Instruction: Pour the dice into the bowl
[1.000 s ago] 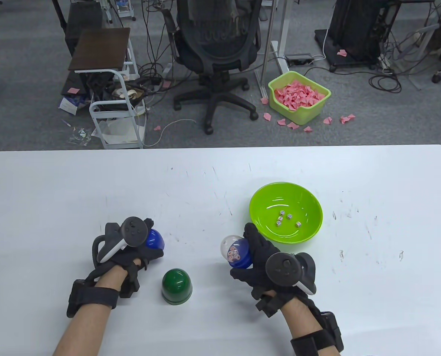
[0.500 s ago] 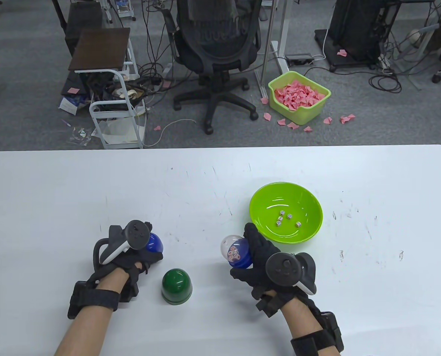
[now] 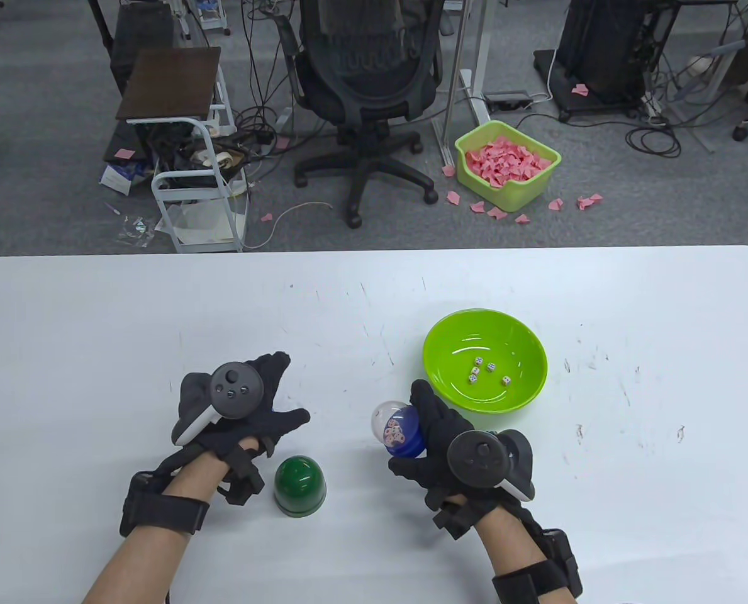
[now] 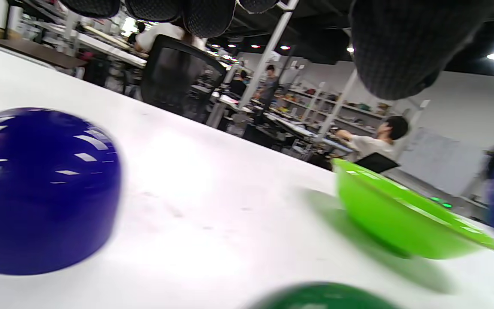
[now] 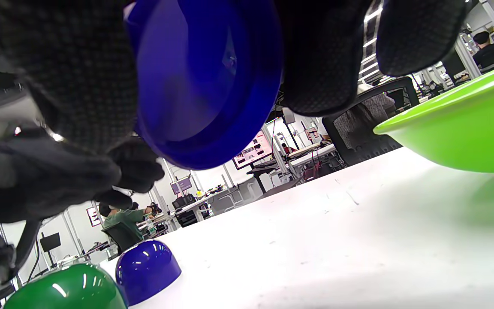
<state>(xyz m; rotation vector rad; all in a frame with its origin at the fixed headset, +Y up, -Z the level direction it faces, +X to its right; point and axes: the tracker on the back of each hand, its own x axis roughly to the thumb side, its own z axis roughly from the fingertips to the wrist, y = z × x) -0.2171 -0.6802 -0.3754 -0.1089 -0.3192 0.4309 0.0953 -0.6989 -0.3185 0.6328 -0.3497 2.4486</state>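
My right hand (image 3: 424,434) grips a capsule (image 3: 399,431) with a clear dome and a blue base, holding it above the table just left of the green bowl (image 3: 436,352). Several dice show inside the capsule. The bowl holds several dice (image 3: 488,371). In the right wrist view the blue base (image 5: 204,81) sits between my fingers (image 5: 320,56), with the bowl (image 5: 457,133) to the right. My left hand (image 3: 273,396) is spread open over a blue dome cap (image 4: 41,189) that stands free on the table. The hand hides the cap in the table view.
A dark green dome cap (image 3: 299,478) stands on the table between my hands, near the front edge; it also shows in the right wrist view (image 5: 67,289) next to the blue cap (image 5: 146,266). The white table (image 3: 537,283) reaches back behind the bowl.
My left hand has let go of the blue dome cap and spread its fingers open above it. My right hand with the capsule has barely moved.
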